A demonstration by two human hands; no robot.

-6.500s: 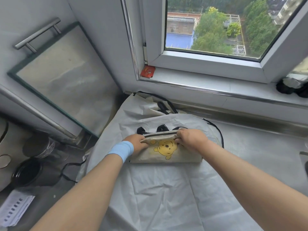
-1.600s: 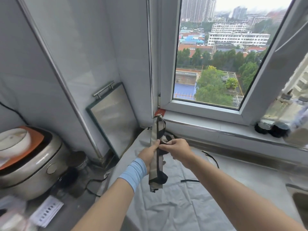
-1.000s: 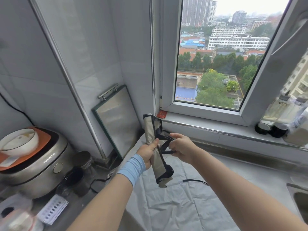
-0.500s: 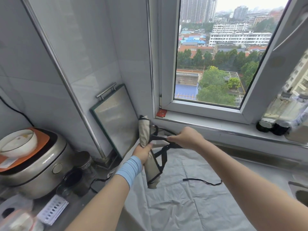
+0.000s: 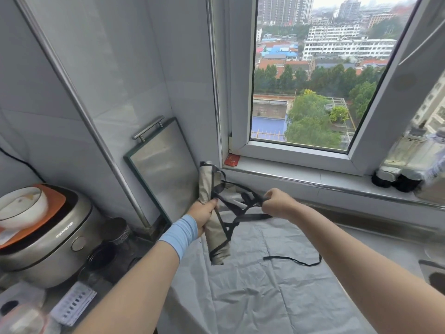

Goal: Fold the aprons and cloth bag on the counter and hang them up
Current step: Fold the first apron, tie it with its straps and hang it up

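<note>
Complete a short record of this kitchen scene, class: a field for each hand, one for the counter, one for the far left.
left hand: grips the folded beige cloth bag with black trim, held roughly upright in the air
right hand: pinches the bag's black straps, stretched to the right
counter: pale grey apron lies spread out, a loose black tie on it
far left: silver rice cooker, white bowl on top

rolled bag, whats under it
A grey apron spread on the counter, a black tie lying on it. The bag is held over it in the left hand. The counter below the apron is hidden.
</note>
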